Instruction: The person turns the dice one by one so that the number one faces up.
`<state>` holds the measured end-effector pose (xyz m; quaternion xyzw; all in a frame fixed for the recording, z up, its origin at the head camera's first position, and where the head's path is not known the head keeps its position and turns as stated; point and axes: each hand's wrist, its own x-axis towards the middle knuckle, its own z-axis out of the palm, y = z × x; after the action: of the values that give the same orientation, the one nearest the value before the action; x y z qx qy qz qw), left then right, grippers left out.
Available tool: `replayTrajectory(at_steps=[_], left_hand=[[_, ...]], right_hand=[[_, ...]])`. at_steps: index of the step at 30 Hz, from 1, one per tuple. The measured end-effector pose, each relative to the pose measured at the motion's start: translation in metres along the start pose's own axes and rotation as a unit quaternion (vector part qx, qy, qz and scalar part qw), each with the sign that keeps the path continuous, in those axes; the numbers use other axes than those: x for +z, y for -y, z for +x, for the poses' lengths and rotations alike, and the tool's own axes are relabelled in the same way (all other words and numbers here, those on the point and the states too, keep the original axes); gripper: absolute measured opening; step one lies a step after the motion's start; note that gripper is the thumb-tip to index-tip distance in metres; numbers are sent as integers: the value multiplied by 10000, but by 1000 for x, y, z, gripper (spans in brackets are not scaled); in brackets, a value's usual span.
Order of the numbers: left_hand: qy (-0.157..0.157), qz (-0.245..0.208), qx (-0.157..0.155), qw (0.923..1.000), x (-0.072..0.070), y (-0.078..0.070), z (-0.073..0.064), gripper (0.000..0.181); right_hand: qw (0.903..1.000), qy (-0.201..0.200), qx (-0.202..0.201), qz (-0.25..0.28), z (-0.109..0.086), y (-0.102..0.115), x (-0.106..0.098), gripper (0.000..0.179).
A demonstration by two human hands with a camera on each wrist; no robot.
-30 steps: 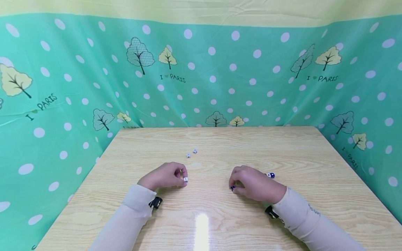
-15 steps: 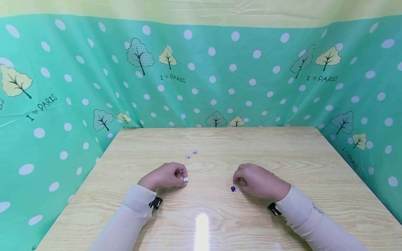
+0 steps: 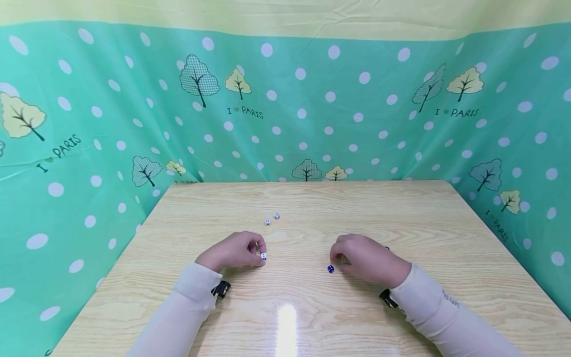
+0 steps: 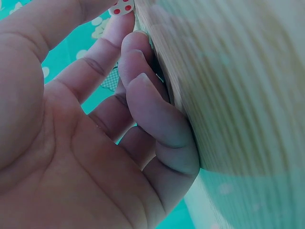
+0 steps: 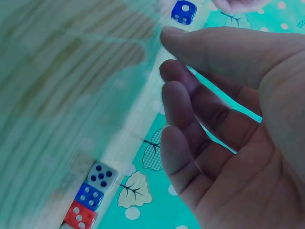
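My left hand (image 3: 236, 249) pinches a small white die (image 3: 263, 256) between thumb and fingertip, low over the wooden table. In the left wrist view red dots show on that die (image 4: 122, 7) at the top edge, while the other fingers curl loosely. My right hand (image 3: 368, 258) holds nothing; its fingers are relaxed beside a blue die (image 3: 330, 268) on the table. The right wrist view shows this blue die (image 5: 184, 12) just past the thumb tip. A row lies under the right hand: a white die (image 5: 102, 175), a blue die (image 5: 89, 196) and a red die (image 5: 81, 215).
Two white dice, a nearer die (image 3: 267, 222) and a farther die (image 3: 277, 216), lie beyond the left hand on the wooden table (image 3: 357, 203). A green dotted curtain (image 3: 285, 114) hangs around the table's back and sides.
My right hand has let go of the blue die and drawn slightly to the right, covering most of the dice row in the head view. The left hand has stayed in place.
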<state>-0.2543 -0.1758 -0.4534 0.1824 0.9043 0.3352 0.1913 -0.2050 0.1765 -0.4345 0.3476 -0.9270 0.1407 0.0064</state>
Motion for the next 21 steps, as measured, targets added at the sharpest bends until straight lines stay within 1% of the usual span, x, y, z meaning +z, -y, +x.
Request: replayTrajectory(at_steps=[8, 14, 21], left_hand=[[-14, -30, 53, 10000, 0, 1, 0, 21], [-15, -12, 7, 10000, 1, 2, 1, 20], [-11, -39, 25, 10000, 0, 1, 1, 21]], right_hand=[[9997, 33, -225, -57, 2, 11, 1, 17], [9990, -67, -408, -146, 2, 12, 4, 13], [9986, -122, -493, -164, 3, 11, 7, 12]])
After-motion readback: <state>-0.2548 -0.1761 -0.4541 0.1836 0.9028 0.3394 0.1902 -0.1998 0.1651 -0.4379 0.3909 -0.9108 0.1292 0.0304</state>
